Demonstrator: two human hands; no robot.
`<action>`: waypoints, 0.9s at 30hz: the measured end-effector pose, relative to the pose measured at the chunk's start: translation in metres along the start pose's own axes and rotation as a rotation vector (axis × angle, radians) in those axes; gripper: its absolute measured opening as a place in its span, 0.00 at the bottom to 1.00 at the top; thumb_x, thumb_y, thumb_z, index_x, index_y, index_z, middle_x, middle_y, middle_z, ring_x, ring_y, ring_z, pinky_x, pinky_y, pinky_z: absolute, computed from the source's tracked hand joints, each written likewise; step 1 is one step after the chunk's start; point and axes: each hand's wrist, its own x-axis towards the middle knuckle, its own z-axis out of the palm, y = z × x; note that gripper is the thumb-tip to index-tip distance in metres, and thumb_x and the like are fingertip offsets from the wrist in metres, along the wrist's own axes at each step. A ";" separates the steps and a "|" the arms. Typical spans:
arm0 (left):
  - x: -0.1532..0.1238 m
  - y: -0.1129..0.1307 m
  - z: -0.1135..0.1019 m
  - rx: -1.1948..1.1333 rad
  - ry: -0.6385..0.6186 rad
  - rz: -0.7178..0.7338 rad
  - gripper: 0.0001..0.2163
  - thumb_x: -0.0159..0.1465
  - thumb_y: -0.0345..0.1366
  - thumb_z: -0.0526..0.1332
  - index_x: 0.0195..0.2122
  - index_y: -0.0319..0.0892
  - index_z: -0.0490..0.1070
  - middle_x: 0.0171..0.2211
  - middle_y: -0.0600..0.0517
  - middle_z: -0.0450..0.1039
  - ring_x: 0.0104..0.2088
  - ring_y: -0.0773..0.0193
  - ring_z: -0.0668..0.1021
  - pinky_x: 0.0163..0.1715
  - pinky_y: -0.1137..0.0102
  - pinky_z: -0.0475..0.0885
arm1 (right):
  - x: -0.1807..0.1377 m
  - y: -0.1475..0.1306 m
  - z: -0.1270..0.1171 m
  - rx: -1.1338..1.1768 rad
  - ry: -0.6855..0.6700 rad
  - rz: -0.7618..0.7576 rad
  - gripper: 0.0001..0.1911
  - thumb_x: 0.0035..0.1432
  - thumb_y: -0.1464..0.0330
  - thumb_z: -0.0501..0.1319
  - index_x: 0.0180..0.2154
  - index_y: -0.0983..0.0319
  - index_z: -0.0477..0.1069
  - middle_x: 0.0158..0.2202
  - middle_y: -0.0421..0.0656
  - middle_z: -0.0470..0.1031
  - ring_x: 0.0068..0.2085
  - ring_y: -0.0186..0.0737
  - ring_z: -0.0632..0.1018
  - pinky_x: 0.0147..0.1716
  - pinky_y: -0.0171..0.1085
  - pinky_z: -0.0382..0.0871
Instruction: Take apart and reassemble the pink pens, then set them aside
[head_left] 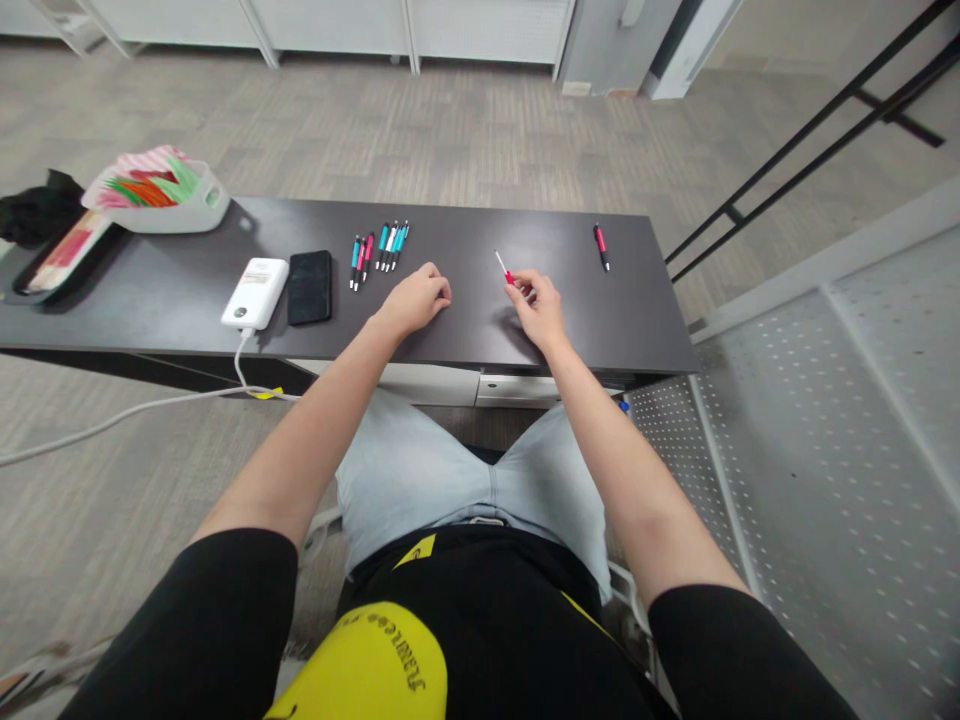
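My right hand [536,305] is closed on a thin pen part with a red end and white tip [502,268], held just above the dark table [465,330]. My left hand [416,297] rests on the table in a loose fist, and I cannot see anything in it. A row of several teal and red pens [379,250] lies just beyond the left hand. One red pen [601,247] lies alone to the right of my right hand.
A black phone [310,286] and a white power bank [256,293] with a cable lie left of the pens. A white basket [157,195] with colourful packets and a black tray [52,262] stand at the far left. Metal grating is on the right.
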 end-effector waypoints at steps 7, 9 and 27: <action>-0.004 -0.013 0.007 -0.094 0.042 -0.021 0.05 0.70 0.31 0.75 0.37 0.47 0.83 0.54 0.47 0.77 0.41 0.57 0.83 0.61 0.55 0.88 | 0.000 0.002 0.000 0.020 -0.003 0.013 0.20 0.81 0.43 0.72 0.53 0.51 0.86 0.47 0.46 0.87 0.47 0.56 0.80 0.55 0.55 0.83; -0.007 -0.013 0.009 -0.124 0.094 -0.025 0.06 0.69 0.33 0.76 0.37 0.49 0.83 0.54 0.47 0.78 0.45 0.54 0.84 0.63 0.55 0.88 | 0.000 0.002 0.000 0.012 -0.002 0.012 0.18 0.82 0.45 0.73 0.53 0.50 0.87 0.47 0.46 0.87 0.47 0.56 0.81 0.56 0.56 0.83; 0.018 0.038 0.017 -0.752 0.408 -0.030 0.08 0.82 0.41 0.76 0.51 0.48 0.79 0.49 0.46 0.90 0.50 0.53 0.95 0.53 0.61 0.92 | -0.002 -0.009 -0.003 -0.061 -0.146 -0.090 0.11 0.83 0.52 0.73 0.51 0.52 0.88 0.49 0.49 0.90 0.47 0.58 0.82 0.59 0.58 0.81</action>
